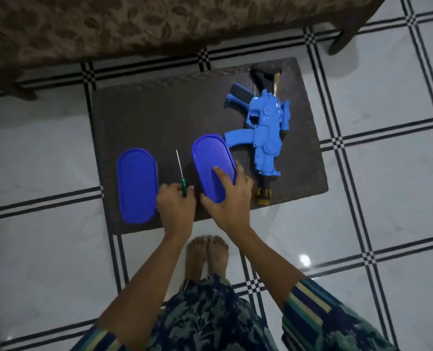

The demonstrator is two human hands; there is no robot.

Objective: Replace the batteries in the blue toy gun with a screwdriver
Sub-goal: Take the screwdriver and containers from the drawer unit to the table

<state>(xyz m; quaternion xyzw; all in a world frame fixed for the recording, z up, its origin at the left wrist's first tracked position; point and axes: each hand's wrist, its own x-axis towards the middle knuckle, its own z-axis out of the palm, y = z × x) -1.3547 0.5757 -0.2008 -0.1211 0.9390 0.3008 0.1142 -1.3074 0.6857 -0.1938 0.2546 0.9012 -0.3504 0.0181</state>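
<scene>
Mat: one gun, two tubs; left hand grips screwdriver, right hand a tub.

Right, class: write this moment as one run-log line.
left hand: holds green screwdriver | right hand: grips blue oval container | other blue oval piece: on mat | blue toy gun: on mat, untouched
</scene>
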